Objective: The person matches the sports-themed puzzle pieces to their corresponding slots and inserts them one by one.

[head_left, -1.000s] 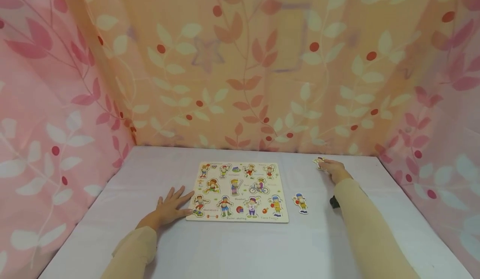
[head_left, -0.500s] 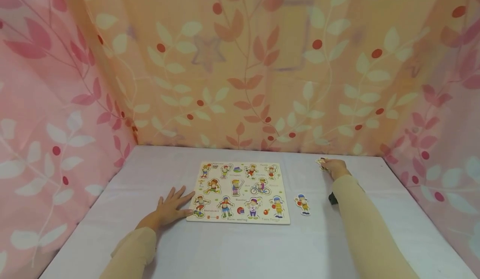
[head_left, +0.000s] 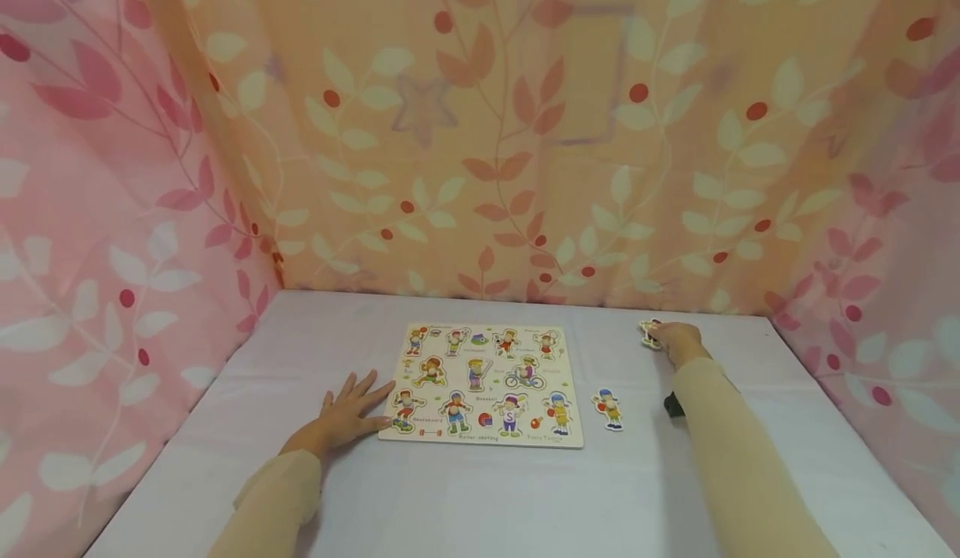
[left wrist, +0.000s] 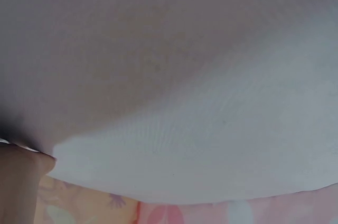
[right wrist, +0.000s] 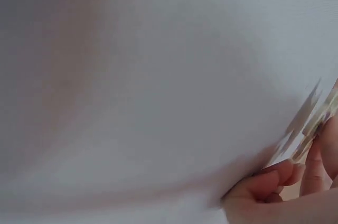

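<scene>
A flat puzzle board (head_left: 420, 434) with printed sports figures and raised figure pieces lies on the white table. My left hand (head_left: 339, 416) rests with its fingers spread, thumb and fingertips at the board's left edge. At the far right, my right hand (head_left: 681, 341) pinches a small figure-shaped puzzle piece (head_left: 648, 334). In the right wrist view the fingers (right wrist: 314, 174) hold the thin puzzle piece (right wrist: 301, 134) edge-on, close to the white cloth. Another puzzle piece (head_left: 608, 409), a child in a blue cap and yellow clothes, lies just right of the board.
Flowered curtains enclose the table (head_left: 480, 500), an orange curtain (head_left: 465, 166) at the back and a pink curtain (head_left: 90, 208) at the left. A small black object (head_left: 673, 405) shows beside the right forearm.
The puzzle piece in my right hand has turned and shows a different tilt, at nearly the same place. My left hand stays by the board. The head view has shifted slightly.
</scene>
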Available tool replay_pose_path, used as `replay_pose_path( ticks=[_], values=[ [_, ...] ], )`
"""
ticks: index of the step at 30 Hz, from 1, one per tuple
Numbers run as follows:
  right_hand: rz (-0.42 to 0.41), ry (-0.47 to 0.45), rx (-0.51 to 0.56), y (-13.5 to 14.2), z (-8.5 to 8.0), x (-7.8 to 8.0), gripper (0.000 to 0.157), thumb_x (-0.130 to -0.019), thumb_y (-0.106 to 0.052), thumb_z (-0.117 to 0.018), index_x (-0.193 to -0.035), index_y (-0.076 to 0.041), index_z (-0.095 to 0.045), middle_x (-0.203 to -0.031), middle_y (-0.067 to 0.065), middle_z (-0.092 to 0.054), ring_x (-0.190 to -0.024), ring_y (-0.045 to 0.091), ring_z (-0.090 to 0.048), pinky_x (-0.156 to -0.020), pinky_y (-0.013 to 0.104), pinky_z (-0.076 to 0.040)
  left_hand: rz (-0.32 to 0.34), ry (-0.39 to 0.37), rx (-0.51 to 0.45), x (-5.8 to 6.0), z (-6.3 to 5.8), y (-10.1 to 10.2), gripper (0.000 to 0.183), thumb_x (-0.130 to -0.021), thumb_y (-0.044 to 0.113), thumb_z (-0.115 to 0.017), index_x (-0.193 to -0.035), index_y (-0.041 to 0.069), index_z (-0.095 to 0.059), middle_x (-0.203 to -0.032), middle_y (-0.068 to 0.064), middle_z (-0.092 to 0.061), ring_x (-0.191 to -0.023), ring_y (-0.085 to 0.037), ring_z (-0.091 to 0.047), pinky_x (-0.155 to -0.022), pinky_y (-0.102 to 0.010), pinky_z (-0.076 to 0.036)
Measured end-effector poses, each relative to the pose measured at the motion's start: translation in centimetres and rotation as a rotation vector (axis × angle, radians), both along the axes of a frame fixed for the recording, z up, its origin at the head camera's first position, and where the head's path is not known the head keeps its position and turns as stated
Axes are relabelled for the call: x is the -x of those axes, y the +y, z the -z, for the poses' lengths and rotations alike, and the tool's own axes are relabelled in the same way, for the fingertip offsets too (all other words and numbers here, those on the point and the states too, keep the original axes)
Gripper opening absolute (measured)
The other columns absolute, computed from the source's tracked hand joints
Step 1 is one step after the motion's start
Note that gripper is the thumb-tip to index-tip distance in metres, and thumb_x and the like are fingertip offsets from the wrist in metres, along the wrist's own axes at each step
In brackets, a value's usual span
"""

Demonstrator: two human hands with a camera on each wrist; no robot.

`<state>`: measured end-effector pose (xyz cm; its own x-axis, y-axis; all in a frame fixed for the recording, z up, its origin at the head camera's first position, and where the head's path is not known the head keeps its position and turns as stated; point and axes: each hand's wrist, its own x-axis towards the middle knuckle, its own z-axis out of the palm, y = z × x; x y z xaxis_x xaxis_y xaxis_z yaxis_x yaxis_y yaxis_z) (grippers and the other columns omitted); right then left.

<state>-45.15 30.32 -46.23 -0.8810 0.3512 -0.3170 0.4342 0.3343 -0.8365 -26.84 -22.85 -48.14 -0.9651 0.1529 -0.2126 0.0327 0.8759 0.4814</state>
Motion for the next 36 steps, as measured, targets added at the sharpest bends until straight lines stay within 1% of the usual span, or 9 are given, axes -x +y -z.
replay_pose_path(
  ticks=[3, 7, 11, 13, 16, 18, 23, 30, 36],
  values=[
    [0.047, 0.038, 0.227, 1.2, 0.6, -0.2, 0.025, -0.088, -0.007, -0.068, -0.11, 0.004, -0.066, -0.1, 0.011, -0.063, -0.082, 0.011, -0.049, -0.068, 0.019, -0.044, 0.002, 0.001, 0.004, -0.1, -0.2, 0.1, 0.077, -0.088, 0.052, -0.063, -0.149, 0.012, -0.039, -0.158, -0.025, -0.014, -0.142, -0.051, 0.003, -0.105, -0.072, 0.006],
    [0.078, 0.034, 0.359, 2.2, 0.8, -0.4, 0.008, -0.085, -0.002, -0.07, -0.088, -0.008, -0.066, -0.105, 0.006, -0.058, -0.081, 0.008, -0.047, -0.062, 0.017, -0.044, -0.001, 0.002, 0.01, -0.2, -0.4, 0.1, 0.076, -0.088, 0.051, -0.064, -0.149, 0.012, -0.039, -0.158, -0.025, -0.014, -0.142, -0.051, 0.003, -0.106, -0.072, 0.006],
    [0.083, 0.019, 0.323, 2.4, 0.3, -1.3, 0.009, -0.085, -0.003, -0.072, -0.083, -0.01, -0.066, -0.129, 0.017, -0.051, -0.094, 0.015, -0.049, -0.07, 0.02, -0.045, 0.005, 0.006, 0.008, -0.2, -0.3, 0.0, 0.076, -0.089, 0.05, -0.063, -0.149, 0.011, -0.039, -0.157, -0.026, -0.014, -0.142, -0.051, 0.003, -0.105, -0.073, 0.005],
    [0.069, 0.025, 0.333, 2.3, -0.2, -2.2, 0.013, -0.085, -0.002, -0.071, -0.079, -0.012, -0.065, -0.134, 0.019, -0.049, -0.108, 0.02, -0.049, -0.084, 0.025, -0.044, 0.01, 0.01, 0.003, -0.2, -0.2, -0.1, 0.076, -0.089, 0.05, -0.063, -0.149, 0.011, -0.039, -0.157, -0.027, -0.014, -0.142, -0.052, 0.003, -0.105, -0.073, 0.006],
    [0.048, 0.041, 0.338, 2.0, -1.0, -3.4, 0.008, -0.086, -0.001, -0.069, -0.085, -0.008, -0.066, -0.148, 0.022, -0.037, -0.129, 0.028, -0.038, -0.106, 0.034, -0.034, 0.015, 0.013, 0.0, -0.2, -0.1, -0.1, 0.077, -0.089, 0.052, -0.063, -0.149, 0.01, -0.038, -0.157, -0.027, -0.013, -0.141, -0.052, 0.004, -0.105, -0.073, 0.006],
    [0.027, 0.038, 0.303, 1.8, -1.4, -4.0, 0.005, -0.087, -0.005, -0.069, -0.092, -0.006, -0.066, -0.152, 0.023, -0.032, -0.133, 0.031, -0.032, -0.113, 0.041, -0.026, 0.014, 0.008, -0.003, -0.1, 0.1, -0.2, 0.078, -0.088, 0.053, -0.062, -0.149, 0.011, -0.037, -0.158, -0.026, -0.012, -0.142, -0.051, 0.005, -0.105, -0.072, 0.008],
    [-0.019, 0.027, 0.208, 1.6, -2.3, -5.1, 0.02, -0.089, -0.016, -0.07, -0.105, -0.004, -0.066, -0.152, 0.024, -0.031, -0.137, 0.037, -0.028, -0.115, 0.052, -0.021, 0.019, 0.002, -0.008, 0.2, 0.5, -0.5, 0.079, -0.088, 0.055, -0.061, -0.15, 0.012, -0.036, -0.158, -0.025, -0.01, -0.142, -0.05, 0.007, -0.105, -0.071, 0.01],
    [-0.067, 0.041, 0.082, 1.0, -2.8, -6.1, 0.048, -0.092, -0.024, -0.068, -0.127, 0.006, -0.056, -0.145, 0.027, -0.037, -0.127, 0.039, -0.034, -0.108, 0.057, -0.029, 0.023, 0.009, -0.021, 0.1, 0.2, -0.6, 0.078, -0.089, 0.054, -0.061, -0.15, 0.011, -0.037, -0.158, -0.026, -0.011, -0.142, -0.052, 0.006, -0.104, -0.072, 0.01],
    [-0.11, 0.069, 0.028, 0.5, -3.1, -7.2, 0.039, -0.092, -0.023, -0.066, -0.117, 0.006, -0.059, -0.139, 0.028, -0.042, -0.122, 0.038, -0.038, -0.101, 0.056, -0.035, 0.025, -0.01, -0.018, 0.0, -0.2, -0.4, 0.078, -0.09, 0.053, -0.06, -0.15, 0.011, -0.036, -0.158, -0.026, -0.01, -0.141, -0.052, 0.007, -0.105, -0.072, 0.01]
  ],
)
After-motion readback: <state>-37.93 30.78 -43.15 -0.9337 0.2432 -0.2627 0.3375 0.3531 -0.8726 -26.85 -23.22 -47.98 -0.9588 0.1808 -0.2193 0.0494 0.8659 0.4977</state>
